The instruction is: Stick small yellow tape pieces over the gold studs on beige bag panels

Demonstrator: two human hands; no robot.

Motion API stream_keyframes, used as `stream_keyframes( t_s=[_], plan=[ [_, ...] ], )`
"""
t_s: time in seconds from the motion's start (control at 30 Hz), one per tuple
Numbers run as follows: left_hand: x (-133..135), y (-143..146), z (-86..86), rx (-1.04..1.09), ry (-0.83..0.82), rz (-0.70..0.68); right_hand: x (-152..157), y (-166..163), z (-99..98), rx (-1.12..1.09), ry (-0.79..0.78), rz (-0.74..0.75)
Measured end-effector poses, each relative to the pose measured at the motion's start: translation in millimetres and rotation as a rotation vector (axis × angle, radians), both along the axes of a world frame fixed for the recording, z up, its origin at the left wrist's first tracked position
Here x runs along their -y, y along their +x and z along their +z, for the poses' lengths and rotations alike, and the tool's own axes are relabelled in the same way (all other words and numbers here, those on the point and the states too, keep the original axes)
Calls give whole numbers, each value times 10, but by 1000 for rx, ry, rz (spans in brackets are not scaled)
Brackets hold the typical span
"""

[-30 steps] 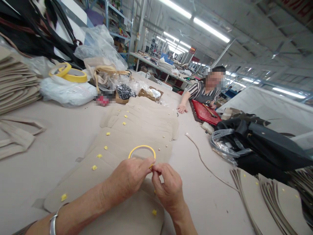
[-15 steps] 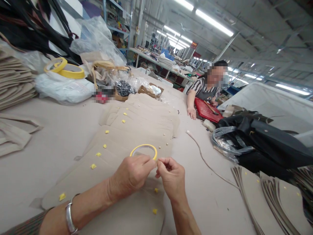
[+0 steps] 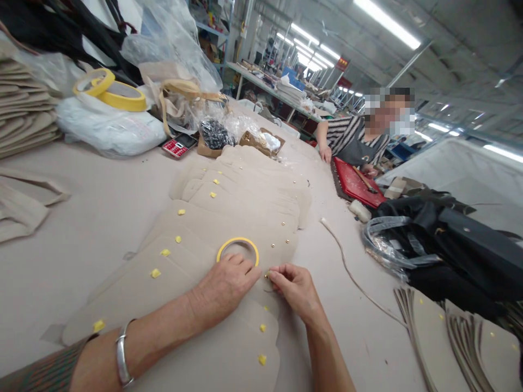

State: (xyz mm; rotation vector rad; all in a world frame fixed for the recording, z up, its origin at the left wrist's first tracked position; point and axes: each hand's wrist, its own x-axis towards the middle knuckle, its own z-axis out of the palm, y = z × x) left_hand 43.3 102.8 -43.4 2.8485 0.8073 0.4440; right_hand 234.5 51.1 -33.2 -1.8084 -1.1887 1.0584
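Note:
My left hand [image 3: 229, 286] is closed on a thin roll of yellow tape [image 3: 238, 239], its ring standing up beyond my fingers. To the right of it, my right hand [image 3: 296, 288] pinches a small piece of yellow tape [image 3: 268, 274] at the edge of a beige panel, beside a small metal stud; fingertips hide most of the piece. Overlapping beige panels [image 3: 229, 218] run away from me in a row under both hands. Yellow tape bits [image 3: 155, 273] dot their left side and the nearer right side. Small metal studs [image 3: 283, 224] show along the farther right edge.
Yellow tape rolls [image 3: 122, 97] lie on a white plastic bag [image 3: 110, 128]. A red calculator [image 3: 180, 146] sits by small cardboard boxes. Right: a cord [image 3: 347, 261], black bags [image 3: 449, 239] and stacked beige panels [image 3: 429, 326]. Across the table, a co-worker [image 3: 351, 136] sits by a red board [image 3: 355, 182].
My hands have drawn apart; the right hand has moved slightly right and down to the panel edge with a tape piece. The view has shifted, and the co-worker's arm has drawn back.

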Motion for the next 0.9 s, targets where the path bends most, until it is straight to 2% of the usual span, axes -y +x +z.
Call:
stream_keyframes(
  t_s=[0.33, 0.53, 0.73, 0.9],
  plan=[
    [-14, -23, -7, 12, -42, -6, 32, -172, 69, 553, 93, 147],
    [-31, -13, -57, 19, -50, -15, 48, -169, 30, 604, 116, 192],
    [-37, -39, -53, 42, -54, -11, 241, -80, -74, 563, 250, -5],
    [-37, -50, 7, 33, -73, -12, 370, -167, -155, 676, 376, 89]
  ],
)
